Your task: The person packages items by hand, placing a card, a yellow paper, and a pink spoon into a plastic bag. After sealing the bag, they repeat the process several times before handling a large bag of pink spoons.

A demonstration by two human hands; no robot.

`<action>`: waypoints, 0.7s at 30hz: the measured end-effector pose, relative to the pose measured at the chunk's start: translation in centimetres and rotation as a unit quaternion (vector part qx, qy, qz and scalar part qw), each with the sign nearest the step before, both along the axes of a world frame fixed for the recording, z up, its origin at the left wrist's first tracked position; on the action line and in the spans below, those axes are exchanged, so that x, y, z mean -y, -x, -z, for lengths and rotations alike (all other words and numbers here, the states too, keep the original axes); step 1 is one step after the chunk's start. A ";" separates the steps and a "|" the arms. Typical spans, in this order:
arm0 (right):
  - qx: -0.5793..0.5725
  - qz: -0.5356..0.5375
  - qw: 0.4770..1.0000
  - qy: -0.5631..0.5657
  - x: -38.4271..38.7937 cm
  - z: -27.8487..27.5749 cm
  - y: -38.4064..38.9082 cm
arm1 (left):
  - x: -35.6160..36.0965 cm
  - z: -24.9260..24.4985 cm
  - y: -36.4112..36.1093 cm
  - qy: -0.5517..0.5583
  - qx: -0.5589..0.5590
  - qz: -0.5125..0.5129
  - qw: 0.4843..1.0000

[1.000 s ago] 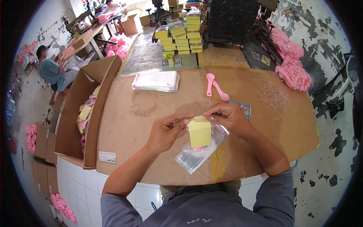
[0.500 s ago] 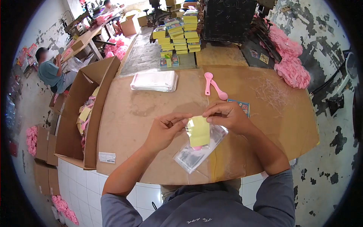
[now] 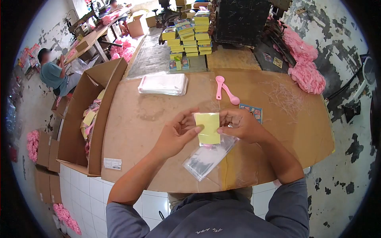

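Between my two hands is a yellow card (image 3: 209, 129) with a clear plastic sleeve around it. My left hand (image 3: 176, 131) grips its left edge, thumb on the front face and fingers behind. On the opposite edge, my right hand (image 3: 241, 126) pinches it the same way. Something pink shows just below the card's lower edge, mostly hidden. Beneath lie clear plastic bags (image 3: 206, 162), slanted on the cardboard. Beyond my right hand are two pink spoons (image 3: 226, 92) and a blue printed card (image 3: 254, 112), partly covered by that hand.
A pile of clear bags (image 3: 162, 84) lies on the cardboard-covered table (image 3: 139, 131). To the left stands a long carton (image 3: 105, 115) holding pink and yellow items. Stacks of yellow-edged cards (image 3: 190, 37) rise at the back. A person (image 3: 55, 75) sits far left.
Both hands have raised the sleeved card slightly away from me. My fingers have shifted from its top corners to its sides, with the thumbs lower on the front.
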State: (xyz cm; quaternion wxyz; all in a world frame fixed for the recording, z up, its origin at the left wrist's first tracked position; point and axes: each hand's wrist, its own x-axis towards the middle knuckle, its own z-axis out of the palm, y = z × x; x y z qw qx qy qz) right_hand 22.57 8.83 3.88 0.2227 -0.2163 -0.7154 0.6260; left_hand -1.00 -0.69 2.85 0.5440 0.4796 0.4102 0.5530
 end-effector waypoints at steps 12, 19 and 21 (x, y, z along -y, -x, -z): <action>0.245 0.217 0.882 -0.340 -5.8 -1.5 -8.3 | -1.4 -4.1 7.1 -0.195 0.225 -0.325 0.898; 0.325 0.154 0.868 -0.342 -6.1 -0.2 -10.0 | -0.9 2.3 0.4 -0.107 -0.366 -0.074 0.922; 0.303 0.170 0.887 -0.305 -6.4 -0.2 -10.1 | -0.8 3.2 -0.8 -0.203 -0.470 -0.060 0.857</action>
